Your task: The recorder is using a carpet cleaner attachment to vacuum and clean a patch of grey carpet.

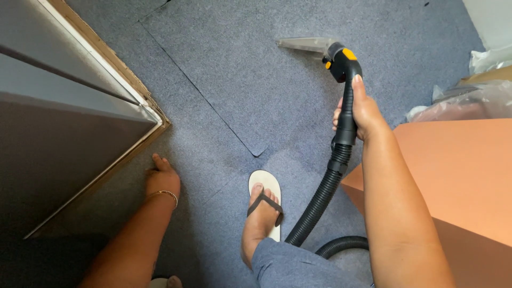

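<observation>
Hands first: left hand (161,178) is pressed flat on the blue-grey carpet (229,80), fingers spread and holding nothing, a thin gold bracelet (169,194) at the wrist; it rests just beside the lower corner of a grey cabinet (58,122) with a wooden edge trim. Right hand (362,109) is wrapped around the black handle of a vacuum wand (345,98), thumb laid along the top. Nearest the camera, a foot in a white flip-flop (265,205) with dark straps stands on the carpet between the two arms, denim hem just below it. Ribbed black hose (314,205) runs from the handle down past the sandal and loops back at the bottom. At right, an orange-brown box (458,170) sits close to the forearm. Farther out, the wand's yellow-buttoned head meets a clear nozzle (306,45), lying on the carpet. Crumpled plastic wrap (469,101) lies beyond the box.
</observation>
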